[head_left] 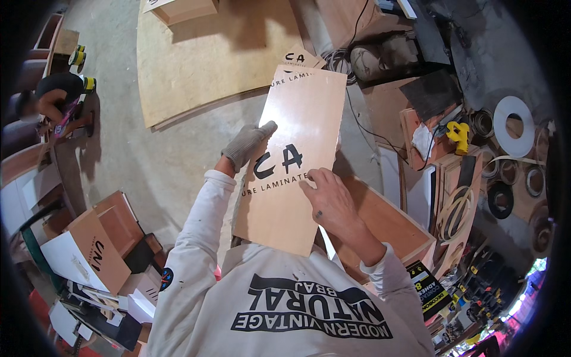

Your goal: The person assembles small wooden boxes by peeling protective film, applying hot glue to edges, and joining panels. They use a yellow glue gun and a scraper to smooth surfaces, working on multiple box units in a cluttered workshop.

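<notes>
A long light-brown laminated panel (pixel 285 214) with dark printing stands out in front of my chest, its near end close to my shirt. My left hand (pixel 247 144), in a grey work glove, grips its left edge with the thumb over the face. Bare and curled, my right hand (pixel 334 199) rests at the panel's right side, with thumb and fingertips drawn together by the printed line. Whether something thin is pinched between those fingertips is hidden. A smaller printed piece (pixel 301 58) shows past the panel's far end.
A large plywood sheet (pixel 208 65) lies ahead, with a wooden box (pixel 181 9) on it. Stacked boards, a yellow tool (pixel 457 137) and edging rolls (pixel 501 199) crowd the right. Cabinet parts (pixel 89 250) stand at left; another person (pixel 62 98) crouches farther off.
</notes>
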Demonstrator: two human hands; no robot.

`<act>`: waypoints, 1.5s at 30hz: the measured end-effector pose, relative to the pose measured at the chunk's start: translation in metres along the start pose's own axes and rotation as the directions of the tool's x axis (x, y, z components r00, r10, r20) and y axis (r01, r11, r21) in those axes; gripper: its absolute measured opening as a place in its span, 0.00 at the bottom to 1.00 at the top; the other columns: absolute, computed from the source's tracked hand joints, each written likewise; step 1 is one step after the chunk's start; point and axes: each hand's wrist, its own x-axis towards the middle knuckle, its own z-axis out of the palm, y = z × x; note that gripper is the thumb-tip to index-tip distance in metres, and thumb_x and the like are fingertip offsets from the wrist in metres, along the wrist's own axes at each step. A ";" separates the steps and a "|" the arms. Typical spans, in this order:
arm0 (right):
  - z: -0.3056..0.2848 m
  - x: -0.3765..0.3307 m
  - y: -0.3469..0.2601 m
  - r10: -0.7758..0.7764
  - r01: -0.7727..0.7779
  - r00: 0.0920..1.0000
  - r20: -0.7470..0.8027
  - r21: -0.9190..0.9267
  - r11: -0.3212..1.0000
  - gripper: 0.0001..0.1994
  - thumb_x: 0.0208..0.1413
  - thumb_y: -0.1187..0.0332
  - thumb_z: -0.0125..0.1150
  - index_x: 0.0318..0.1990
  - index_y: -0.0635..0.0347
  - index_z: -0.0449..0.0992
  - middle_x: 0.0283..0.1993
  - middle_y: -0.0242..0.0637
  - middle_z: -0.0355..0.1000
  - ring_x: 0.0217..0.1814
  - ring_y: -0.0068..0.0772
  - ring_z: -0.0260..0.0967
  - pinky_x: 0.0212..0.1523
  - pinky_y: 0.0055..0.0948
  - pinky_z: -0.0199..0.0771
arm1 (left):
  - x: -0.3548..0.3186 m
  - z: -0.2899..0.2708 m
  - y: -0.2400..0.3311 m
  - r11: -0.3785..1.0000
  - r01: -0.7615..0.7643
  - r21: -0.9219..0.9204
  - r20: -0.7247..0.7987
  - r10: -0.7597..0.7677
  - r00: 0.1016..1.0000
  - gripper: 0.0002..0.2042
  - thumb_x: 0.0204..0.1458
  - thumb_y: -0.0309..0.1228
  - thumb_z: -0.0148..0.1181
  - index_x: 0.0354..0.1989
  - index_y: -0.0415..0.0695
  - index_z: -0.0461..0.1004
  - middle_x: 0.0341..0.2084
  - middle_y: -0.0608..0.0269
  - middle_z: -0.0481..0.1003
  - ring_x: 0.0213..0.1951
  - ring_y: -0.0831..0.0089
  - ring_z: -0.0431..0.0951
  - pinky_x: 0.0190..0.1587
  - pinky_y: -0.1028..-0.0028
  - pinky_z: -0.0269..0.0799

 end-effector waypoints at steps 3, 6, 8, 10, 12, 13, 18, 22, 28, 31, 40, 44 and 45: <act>-0.004 0.004 0.002 0.047 -0.048 0.999 -0.011 -0.050 0.998 0.26 0.49 0.81 0.61 0.59 0.62 0.78 0.52 0.42 0.69 0.59 0.43 0.67 0.55 0.39 0.68 | -0.001 0.010 0.001 0.999 -0.032 0.009 0.018 0.031 0.999 0.26 0.64 0.55 0.58 0.29 0.41 0.77 0.21 0.69 0.71 0.24 0.78 0.68 0.27 0.71 0.66; 0.001 0.018 -0.004 0.071 -0.072 0.997 -0.022 -0.067 0.995 0.25 0.49 0.81 0.61 0.59 0.63 0.79 0.51 0.42 0.69 0.58 0.43 0.66 0.52 0.39 0.67 | -0.004 -0.002 0.003 0.997 -0.045 0.056 -0.006 0.046 0.999 0.27 0.64 0.55 0.59 0.27 0.40 0.77 0.19 0.68 0.71 0.23 0.77 0.68 0.27 0.70 0.66; 0.001 0.015 -0.008 0.072 -0.072 0.997 -0.009 -0.079 0.994 0.25 0.49 0.81 0.60 0.58 0.63 0.79 0.50 0.42 0.69 0.58 0.43 0.66 0.52 0.39 0.67 | -0.005 -0.002 0.002 0.999 -0.035 0.026 -0.022 0.035 0.999 0.28 0.63 0.54 0.61 0.25 0.37 0.78 0.18 0.66 0.71 0.23 0.76 0.69 0.28 0.67 0.67; 0.001 0.011 -0.008 0.060 -0.062 0.997 -0.041 -0.067 0.996 0.25 0.49 0.80 0.61 0.58 0.63 0.79 0.50 0.42 0.69 0.59 0.43 0.66 0.53 0.38 0.67 | -0.006 -0.001 0.002 0.995 -0.086 0.045 -0.029 0.087 0.996 0.28 0.64 0.54 0.60 0.26 0.36 0.78 0.18 0.66 0.72 0.23 0.76 0.69 0.28 0.67 0.67; 0.001 0.007 -0.003 0.058 -0.061 0.997 -0.058 -0.050 0.997 0.25 0.49 0.79 0.61 0.59 0.63 0.78 0.51 0.43 0.69 0.61 0.44 0.66 0.55 0.39 0.68 | -0.004 0.000 0.002 0.994 -0.094 0.060 -0.026 0.095 0.995 0.29 0.64 0.54 0.60 0.28 0.35 0.78 0.18 0.65 0.72 0.23 0.75 0.69 0.28 0.66 0.68; 0.002 0.004 0.003 0.054 -0.057 0.996 -0.067 -0.038 0.998 0.25 0.50 0.78 0.62 0.60 0.63 0.77 0.52 0.44 0.70 0.63 0.45 0.65 0.57 0.39 0.68 | -0.005 -0.001 0.002 0.995 -0.073 0.068 -0.021 0.075 0.997 0.29 0.64 0.54 0.59 0.29 0.34 0.78 0.19 0.64 0.73 0.23 0.75 0.69 0.29 0.66 0.68; 0.041 -0.002 0.037 0.547 -0.261 0.796 -0.257 0.670 0.695 0.24 0.61 0.70 0.65 0.65 0.64 0.72 0.59 0.43 0.72 0.65 0.41 0.67 0.65 0.41 0.67 | -0.001 0.000 0.001 0.999 -0.017 0.043 -0.033 0.018 0.999 0.29 0.64 0.54 0.58 0.31 0.33 0.78 0.21 0.63 0.74 0.25 0.74 0.70 0.30 0.66 0.69; 0.080 -0.029 0.029 0.471 -0.288 0.802 0.367 0.929 -0.232 0.24 0.64 0.62 0.67 0.63 0.66 0.73 0.60 0.41 0.75 0.59 0.30 0.71 0.61 0.33 0.71 | -0.006 0.001 0.000 0.991 -0.084 0.100 -0.023 0.086 0.996 0.28 0.65 0.54 0.57 0.28 0.37 0.78 0.20 0.70 0.71 0.23 0.77 0.67 0.29 0.69 0.67; 0.092 -0.025 0.019 0.460 -0.216 0.859 0.223 0.974 -0.069 0.20 0.63 0.64 0.66 0.58 0.68 0.78 0.52 0.39 0.81 0.51 0.29 0.77 0.54 0.31 0.76 | -0.007 0.011 0.014 0.993 -0.039 0.113 -0.088 0.050 0.995 0.27 0.65 0.56 0.56 0.27 0.41 0.75 0.20 0.71 0.68 0.23 0.77 0.64 0.26 0.69 0.62; 0.076 -0.013 0.027 0.440 -0.124 0.883 0.165 0.985 -0.120 0.21 0.62 0.64 0.65 0.57 0.69 0.79 0.52 0.38 0.81 0.51 0.29 0.77 0.54 0.31 0.76 | -0.008 0.009 0.035 0.986 -0.083 0.147 -0.051 0.091 0.994 0.27 0.65 0.56 0.55 0.28 0.41 0.75 0.21 0.71 0.69 0.24 0.77 0.65 0.27 0.70 0.62; 0.025 -0.028 0.075 0.425 -0.175 0.877 0.226 0.972 -0.156 0.26 0.58 0.62 0.67 0.59 0.72 0.76 0.51 0.45 0.80 0.52 0.33 0.78 0.54 0.32 0.77 | -0.012 0.034 0.065 0.979 -0.197 -0.052 -0.054 0.194 0.979 0.21 0.66 0.49 0.58 0.36 0.40 0.78 0.29 0.69 0.72 0.31 0.77 0.69 0.33 0.72 0.67; 0.029 -0.042 0.081 0.441 -0.119 0.886 0.141 0.990 -0.077 0.28 0.58 0.61 0.68 0.61 0.72 0.75 0.54 0.45 0.79 0.56 0.34 0.77 0.56 0.32 0.76 | -0.005 0.041 0.070 0.966 -0.190 -0.177 -0.015 0.191 0.982 0.21 0.66 0.50 0.58 0.36 0.42 0.78 0.28 0.71 0.71 0.29 0.79 0.68 0.32 0.73 0.66; 0.031 -0.046 0.081 0.460 -0.096 0.880 0.119 0.993 -0.073 0.29 0.57 0.62 0.69 0.62 0.72 0.74 0.54 0.44 0.78 0.57 0.34 0.76 0.56 0.33 0.76 | -0.003 0.046 0.074 0.957 -0.223 -0.187 -0.016 0.224 0.975 0.21 0.66 0.50 0.59 0.36 0.42 0.78 0.27 0.72 0.70 0.29 0.79 0.67 0.31 0.73 0.66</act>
